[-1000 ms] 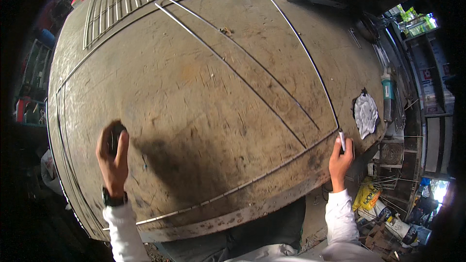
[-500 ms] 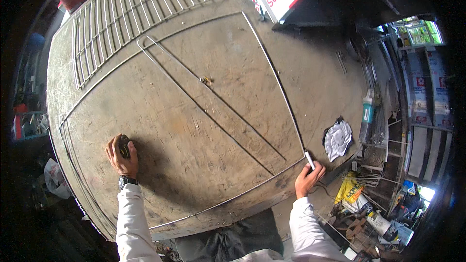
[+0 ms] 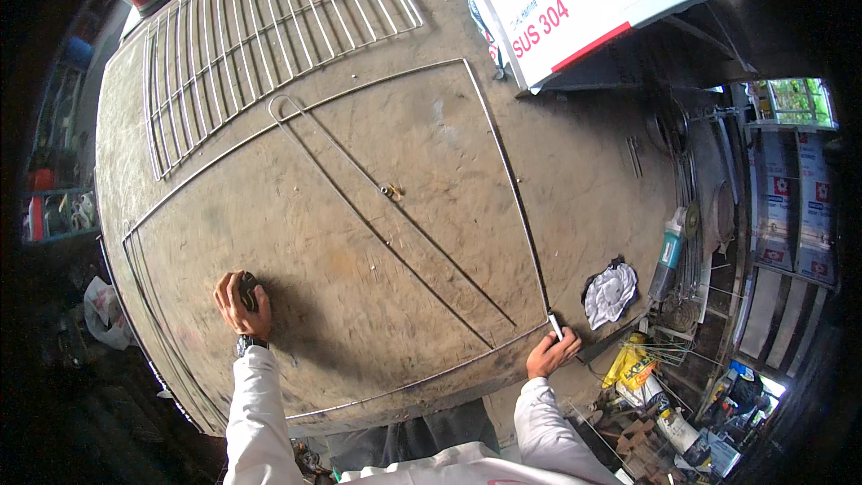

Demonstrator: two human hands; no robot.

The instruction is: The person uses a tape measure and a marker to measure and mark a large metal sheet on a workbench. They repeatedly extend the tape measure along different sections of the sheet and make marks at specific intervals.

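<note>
My left hand [image 3: 235,307] rests on the worktable, fingers curled over a small black rounded tape measure [image 3: 250,291]. At the near right corner of a large frame of thin metal rod [image 3: 510,177], my right hand [image 3: 549,356] grips a white pen-shaped tool [image 3: 556,327]. Its tip is at the frame's corner; whether it touches the rod, I cannot tell. Inside the frame lies a long U-shaped rod [image 3: 339,202], its bend overlapping the far side. A small brass-coloured fitting [image 3: 391,190] sits against this rod.
A wire rack [image 3: 269,40] lies at the far left of the worktable [image 3: 431,269]. A white-covered box-like piece [image 3: 611,13] juts over the far right. Beside my right hand are a crumpled white cloth [image 3: 611,295] and a teal angle grinder [image 3: 669,251]. Clutter fills the floor at right.
The whole view has shifted, showing more of the white-covered piece at the far right. Both hands stay at nearly the same places on the table, with the same holds.
</note>
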